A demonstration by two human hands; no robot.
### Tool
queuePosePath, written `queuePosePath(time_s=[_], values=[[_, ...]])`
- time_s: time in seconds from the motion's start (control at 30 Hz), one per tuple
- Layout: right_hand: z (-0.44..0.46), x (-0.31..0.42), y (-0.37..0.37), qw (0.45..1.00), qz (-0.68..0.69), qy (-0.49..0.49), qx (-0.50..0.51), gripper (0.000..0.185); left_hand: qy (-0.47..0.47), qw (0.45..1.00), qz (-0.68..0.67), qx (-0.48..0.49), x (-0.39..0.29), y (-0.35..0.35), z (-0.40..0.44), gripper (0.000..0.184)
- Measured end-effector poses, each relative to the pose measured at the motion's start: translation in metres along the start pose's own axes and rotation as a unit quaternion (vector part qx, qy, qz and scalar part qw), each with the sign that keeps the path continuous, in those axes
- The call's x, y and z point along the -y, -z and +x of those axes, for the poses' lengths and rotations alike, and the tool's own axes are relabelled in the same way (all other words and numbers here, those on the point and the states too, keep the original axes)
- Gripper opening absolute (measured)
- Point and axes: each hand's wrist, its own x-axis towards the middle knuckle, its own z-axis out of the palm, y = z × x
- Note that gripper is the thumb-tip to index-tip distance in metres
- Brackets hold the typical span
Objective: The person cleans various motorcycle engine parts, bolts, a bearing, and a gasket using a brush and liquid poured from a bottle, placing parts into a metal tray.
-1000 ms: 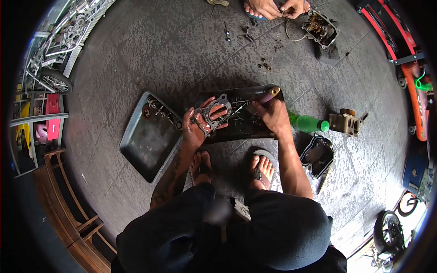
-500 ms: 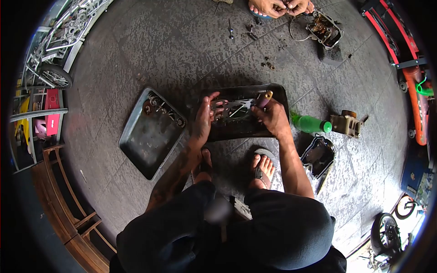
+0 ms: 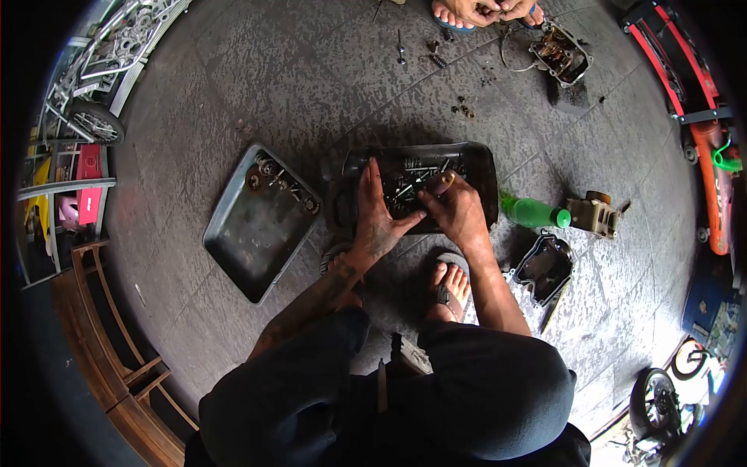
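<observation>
A dark rectangular tray [image 3: 489,167] lies in front of my feet, with several loose metal parts [image 3: 408,183] and dark liquid in it. Over its left part is my left hand [image 3: 379,218], thumb apart and fingers stretched out, holding nothing I can see. My right hand [image 3: 461,208] is closed over the tray's right side, around a short tool [image 3: 447,179] with a yellowish end; its lower part is hidden by the fingers. My right thumb and the tip of my left thumb come close together above the parts.
Left stands a second tray [image 3: 253,233] with bearings and small parts at its top. Right are a green bottle [image 3: 535,212], an engine cylinder [image 3: 593,215] and a cover [image 3: 545,268]. Another person's hands [image 3: 486,9] work near an oily engine cover [image 3: 560,53], springs and valves.
My left hand has moved right and lower, toward my right hand. My right hand has turned and dropped a little, hiding more of the tool, whose purple side showed before.
</observation>
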Motion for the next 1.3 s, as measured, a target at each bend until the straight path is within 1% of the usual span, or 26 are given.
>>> queuePosePath(time_s=[0.07, 0.1, 0.17, 0.2, 0.27, 0.3, 0.37, 0.4, 0.43, 0.5, 0.53, 0.57, 0.63, 0.7, 0.77, 0.8, 0.83, 0.9, 0.93, 0.97, 1.03, 1.07, 1.17, 1.2, 1.27, 1.3], values=[[0.000, 0.003, -0.003, 1.000, -0.004, 0.017, 0.017, 0.015, -0.046, 0.999, -0.022, 0.013, 0.003, 0.002, 0.002, 0.124], [-0.001, 0.005, -0.004, 0.999, 0.000, 0.026, 0.038, 0.015, -0.045, 0.999, -0.021, 0.012, 0.006, 0.002, 0.001, 0.124], [-0.001, 0.006, -0.005, 0.998, 0.003, 0.035, 0.057, 0.015, 0.004, 0.994, -0.108, 0.013, 0.013, 0.001, 0.001, 0.126], [-0.001, 0.005, -0.006, 0.997, 0.017, 0.043, 0.063, 0.016, 0.005, 0.994, -0.108, 0.014, 0.013, 0.002, 0.002, 0.126], [0.000, -0.003, -0.006, 0.996, 0.031, 0.050, 0.070, 0.018, 0.038, 0.985, -0.167, 0.022, 0.013, 0.006, 0.000, 0.126], [0.002, -0.008, -0.003, 0.999, 0.024, 0.040, 0.028, 0.018, 0.038, 0.985, -0.167, 0.023, 0.012, 0.010, 0.001, 0.126], [0.006, -0.016, 0.002, 0.998, 0.039, -0.002, -0.045, 0.018, 0.083, 0.968, -0.238, 0.021, 0.010, 0.019, 0.002, 0.123], [0.006, -0.021, 0.003, 0.999, 0.007, -0.025, -0.040, 0.018, 0.083, 0.963, -0.257, 0.021, 0.018, 0.020, 0.000, 0.117], [0.006, -0.027, 0.002, 0.998, -0.027, -0.049, -0.039, 0.019, 0.081, 0.962, -0.258, 0.023, 0.028, 0.020, 0.001, 0.117], [0.005, -0.035, -0.012, 0.997, -0.045, -0.049, -0.030, 0.019, 0.091, 0.898, -0.424, 0.068, 0.051, 0.020, 0.002, 0.107], [0.005, -0.039, -0.019, 0.997, -0.062, -0.049, -0.020, 0.019, 0.081, 0.883, -0.452, 0.097, 0.060, 0.021, 0.004, 0.096], [0.003, -0.043, -0.025, 0.997, -0.062, -0.049, -0.019, 0.019, 0.082, 0.883, -0.453, 0.097, 0.067, 0.021, 0.001, 0.096], [0.003, -0.044, -0.033, 0.995, -0.097, -0.009, 0.033, 0.018, 0.029, 0.831, -0.537, 0.144, 0.071, 0.026, 0.001, 0.087], [0.003, -0.046, -0.031, 0.995, -0.099, -0.001, 0.030, 0.016, 0.022, 0.824, -0.542, 0.163, 0.072, 0.032, -0.001, 0.086], [0.007, -0.043, -0.021, 0.984, -0.114, -0.130, 0.046, 0.018, 0.014, 0.813, -0.547, 0.198, 0.069, 0.040, -0.003, 0.085], [0.008, -0.039, -0.014, 0.989, -0.110, -0.102, 0.012, 0.020, 0.023, 0.811, -0.545, 0.212, 0.067, 0.045, -0.007, 0.085], [0.010, -0.034, -0.008, 0.989, -0.109, -0.100, 0.012, 0.020, 0.040, 0.808, -0.543, 0.224, 0.066, 0.050, -0.010, 0.085], [0.007, -0.019, 0.004, 0.996, 0.058, -0.042, -0.056, 0.021, 0.072, 0.803, -0.540, 0.242, 0.065, 0.055, -0.018, 0.085], [0.005, -0.021, 0.003, 0.987, 0.119, -0.091, -0.055, 0.019, 0.086, 0.800, -0.540, 0.246, 0.065, 0.055, -0.019, 0.086], [0.005, -0.021, 0.001, 0.987, 0.118, -0.093, -0.056, 0.019, 0.099, 0.797, -0.540, 0.251, 0.064, 0.056, -0.020, 0.086], [0.009, -0.012, -0.007, 0.959, 0.265, -0.052, -0.086, 0.016, 0.118, 0.793, -0.539, 0.258, 0.062, 0.056, -0.019, 0.086], [0.011, -0.011, -0.011, 0.957, 0.280, -0.033, -0.076, 0.015, 0.127, 0.791, -0.540, 0.258, 0.062, 0.056, -0.018, 0.086], [0.016, -0.002, -0.010, 0.986, 0.166, 0.015, -0.021, 0.016, 0.158, 0.785, -0.541, 0.258, 0.059, 0.056, -0.014, 0.087], [0.016, -0.003, -0.008, 0.986, 0.167, 0.017, -0.021, 0.016, 0.172, 0.784, -0.539, 0.256, 0.058, 0.055, -0.011, 0.087], [0.016, -0.008, -0.005, 0.992, 0.117, -0.051, 0.007, 0.017, 0.202, 0.778, -0.539, 0.251, 0.056, 0.051, -0.007, 0.087], [0.017, -0.009, -0.005, 0.992, 0.118, -0.050, 0.007, 0.017, 0.204, 0.769, -0.551, 0.252, 0.055, 0.050, -0.005, 0.087]])
